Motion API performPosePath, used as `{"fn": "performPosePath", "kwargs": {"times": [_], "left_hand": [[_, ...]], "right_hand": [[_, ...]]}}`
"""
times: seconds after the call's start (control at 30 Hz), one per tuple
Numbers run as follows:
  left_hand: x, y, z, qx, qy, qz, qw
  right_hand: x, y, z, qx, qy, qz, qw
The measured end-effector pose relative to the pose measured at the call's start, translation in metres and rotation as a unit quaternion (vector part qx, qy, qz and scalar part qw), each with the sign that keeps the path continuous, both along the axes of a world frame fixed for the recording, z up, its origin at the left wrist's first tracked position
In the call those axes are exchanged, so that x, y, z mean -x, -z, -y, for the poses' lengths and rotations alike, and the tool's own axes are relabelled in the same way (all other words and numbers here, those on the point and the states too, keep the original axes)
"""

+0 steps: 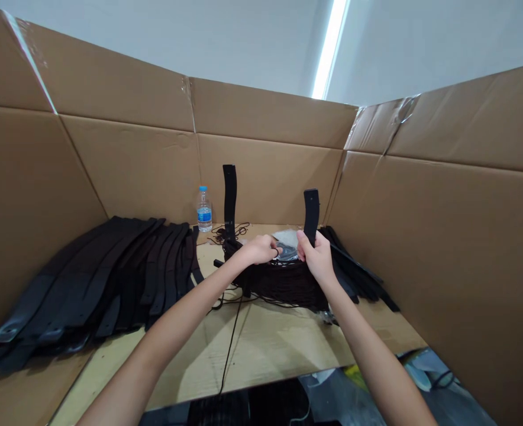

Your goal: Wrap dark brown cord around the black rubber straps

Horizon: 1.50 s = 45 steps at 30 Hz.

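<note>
My right hand (317,255) grips the lower end of a curved black strip (312,213) that stands upright. My left hand (264,249) is closed over a clear plastic bag (288,247), fingers bent; what they hold is too small to make out. Below both hands lies a bundle of black cords (283,285). Another black strip (230,198) stands upright behind the bundle's left end, left of my left hand. One loose cord (231,349) runs from the bundle to the table's front edge.
Many black curved strips (79,278) are piled at the left. More strips (354,272) lie at the right. A water bottle (204,212) stands at the back. Cardboard walls (270,177) surround the table (270,349).
</note>
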<state>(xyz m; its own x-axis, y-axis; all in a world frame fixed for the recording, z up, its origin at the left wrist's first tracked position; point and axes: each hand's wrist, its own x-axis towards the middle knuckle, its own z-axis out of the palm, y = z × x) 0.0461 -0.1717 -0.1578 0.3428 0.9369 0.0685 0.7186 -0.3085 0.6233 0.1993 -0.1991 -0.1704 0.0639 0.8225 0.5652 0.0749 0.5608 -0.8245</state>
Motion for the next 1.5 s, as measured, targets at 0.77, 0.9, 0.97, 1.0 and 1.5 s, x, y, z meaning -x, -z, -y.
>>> {"fn": "performPosePath", "kwargs": {"times": [0.77, 0.9, 0.97, 1.0, 1.5], "left_hand": [[0.042, -0.070, 0.018, 0.041, -0.001, 0.533, 0.845], [0.068, -0.093, 0.036, -0.059, -0.004, 0.543, 0.837], [0.077, -0.101, 0.044, -0.104, -0.014, 0.520, 0.848], [0.080, -0.104, 0.047, -0.123, -0.021, 0.506, 0.854], [0.092, -0.086, 0.035, -0.308, -0.147, 0.293, 0.893]], "right_hand": [[-0.003, 0.003, -0.003, 0.017, -0.002, -0.005, 1.000], [-0.001, 0.002, -0.002, 0.024, 0.001, -0.012, 1.000], [0.000, 0.001, -0.001, 0.026, 0.001, -0.015, 1.000], [0.001, 0.001, 0.000, 0.026, 0.002, -0.016, 1.000], [0.000, 0.000, 0.000, 0.003, 0.004, -0.004, 1.000]]}}
